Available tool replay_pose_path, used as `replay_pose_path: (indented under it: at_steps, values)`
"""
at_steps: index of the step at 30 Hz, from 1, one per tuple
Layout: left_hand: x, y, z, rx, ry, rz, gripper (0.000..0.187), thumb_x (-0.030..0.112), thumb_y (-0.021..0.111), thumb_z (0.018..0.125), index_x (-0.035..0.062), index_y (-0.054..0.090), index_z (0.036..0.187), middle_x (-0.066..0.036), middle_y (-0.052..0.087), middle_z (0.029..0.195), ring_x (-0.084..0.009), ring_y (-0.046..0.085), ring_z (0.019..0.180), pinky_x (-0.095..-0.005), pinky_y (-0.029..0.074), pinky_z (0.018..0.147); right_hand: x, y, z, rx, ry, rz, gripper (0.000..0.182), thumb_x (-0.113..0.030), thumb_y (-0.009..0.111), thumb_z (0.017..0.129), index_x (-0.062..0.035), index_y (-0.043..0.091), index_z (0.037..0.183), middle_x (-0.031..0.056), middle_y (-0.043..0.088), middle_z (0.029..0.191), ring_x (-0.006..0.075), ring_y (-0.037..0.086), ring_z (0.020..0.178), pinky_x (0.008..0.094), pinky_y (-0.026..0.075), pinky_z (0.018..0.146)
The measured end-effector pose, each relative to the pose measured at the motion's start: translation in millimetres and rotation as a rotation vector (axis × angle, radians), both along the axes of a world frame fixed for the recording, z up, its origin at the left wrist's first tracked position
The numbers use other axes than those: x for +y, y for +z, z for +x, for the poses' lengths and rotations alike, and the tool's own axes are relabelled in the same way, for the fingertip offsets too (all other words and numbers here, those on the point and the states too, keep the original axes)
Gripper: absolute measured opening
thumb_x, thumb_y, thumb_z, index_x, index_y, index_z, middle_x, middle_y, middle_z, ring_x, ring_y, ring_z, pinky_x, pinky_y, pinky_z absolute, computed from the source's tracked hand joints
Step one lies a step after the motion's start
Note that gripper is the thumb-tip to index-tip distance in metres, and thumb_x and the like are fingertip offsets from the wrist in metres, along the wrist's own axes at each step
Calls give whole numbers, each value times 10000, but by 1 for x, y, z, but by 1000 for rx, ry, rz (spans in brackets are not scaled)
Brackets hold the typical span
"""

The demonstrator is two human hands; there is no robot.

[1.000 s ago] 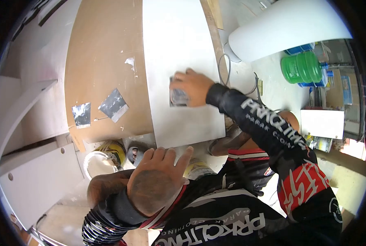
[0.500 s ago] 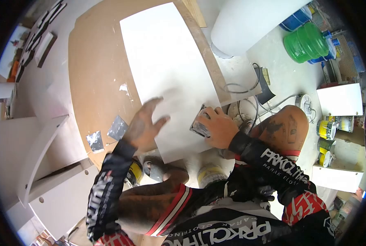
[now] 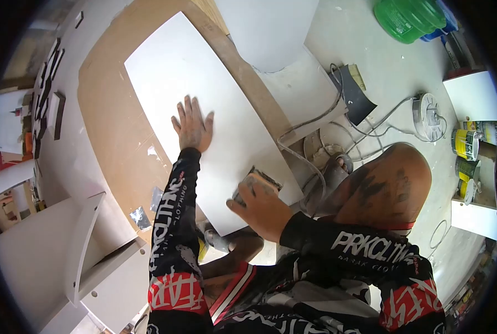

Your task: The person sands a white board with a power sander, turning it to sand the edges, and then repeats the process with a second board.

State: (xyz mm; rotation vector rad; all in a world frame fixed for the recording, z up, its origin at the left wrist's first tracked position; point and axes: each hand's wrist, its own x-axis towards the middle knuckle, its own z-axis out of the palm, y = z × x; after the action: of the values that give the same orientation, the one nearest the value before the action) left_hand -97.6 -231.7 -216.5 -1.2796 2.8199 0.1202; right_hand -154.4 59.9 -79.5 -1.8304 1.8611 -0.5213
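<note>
A long white panel lies at a slant on a brown board. My left hand rests flat on its left half, fingers spread and holding nothing. Near the panel's close end, my right hand is closed over a dark, dusty sanding block, which sits against the white surface. The palm and fingers hide much of the block. Two small grey sandpaper pieces, one of them a dark square, lie on the board left of my left sleeve.
The brown board lies under the panel. A grey cable loops along the right side, near a black sheet and a cable reel. Paint cans and a green water jug stand right. A curved white cabinet piece is at left.
My left hand, raised and blurred before, has come down flat farther up the panel. My right hand has moved the sanding block toward the panel's near end. The camera view has shifted.
</note>
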Motion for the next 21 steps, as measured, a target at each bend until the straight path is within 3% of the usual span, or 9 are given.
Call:
replay_pose_path:
  at_steps: [2, 4, 9, 11, 14, 16, 20, 21]
  values:
    - [16, 0, 21, 45, -124, 4, 766, 548, 384, 1050, 56, 237, 1619, -156, 155, 1707, -394, 115, 1572, -623, 72, 1240, 12, -1, 8, -46, 79, 14, 427, -173, 650, 901, -140, 590, 1323, 205, 504, 1305, 387, 579, 1122, 456, 577, 801]
    - [35, 1, 38, 29, -101, 5, 754, 528, 401, 1049, 53, 250, 1615, -147, 175, 1705, -380, 119, 1575, -587, 69, 1253, 23, 0, 14, -63, 167, 25, 421, -173, 652, 903, -144, 593, 1319, 189, 518, 1292, 372, 576, 1111, 441, 573, 778]
    - [103, 4, 88, 51, 143, 11, 732, 500, 419, 1047, 43, 286, 1602, -179, 219, 1688, -405, 156, 1563, -601, 106, 1243, 28, -3, 11, -85, 139, 29, 441, -156, 655, 880, -144, 595, 1316, 187, 521, 1271, 382, 553, 1142, 471, 558, 838]
    - [135, 6, 106, 75, 253, 8, 736, 512, 410, 1050, 37, 293, 1600, -189, 239, 1680, -419, 188, 1551, -620, 150, 1227, 19, -11, 3, -38, -6, -36, 450, -121, 640, 870, -142, 596, 1317, 194, 522, 1239, 409, 533, 1165, 506, 546, 888]
    - [184, -1, 129, 165, 363, -60, 684, 468, 411, 1065, 17, 343, 1574, -216, 284, 1655, -446, 244, 1523, -603, 204, 1216, -1, -10, -20, 54, -96, -95, 424, -141, 635, 870, -126, 615, 1293, 204, 519, 1222, 415, 554, 1096, 472, 533, 878]
    - [216, -8, 142, 204, 434, -71, 669, 434, 432, 1063, 5, 345, 1568, -233, 284, 1648, -454, 262, 1510, -584, 221, 1216, -12, -9, -29, 31, -198, -69, 481, -103, 643, 853, -95, 586, 1331, 209, 516, 1212, 430, 552, 1073, 482, 496, 939]
    - [255, -10, 150, 308, 590, 8, 648, 345, 497, 1047, -28, 343, 1554, -288, 296, 1619, -475, 305, 1475, -542, 262, 1212, -22, -2, -30, 28, -314, -45, 617, -89, 741, 773, -41, 519, 1346, 216, 500, 1236, 450, 546, 1084, 493, 512, 925]
    - [257, -7, 153, 314, 552, -44, 652, 320, 545, 1024, -30, 356, 1541, -312, 309, 1600, -501, 356, 1437, -532, 331, 1177, -22, -2, -27, 40, -287, -7, 634, -107, 760, 759, -56, 514, 1342, 221, 494, 1241, 448, 541, 1103, 495, 517, 927]
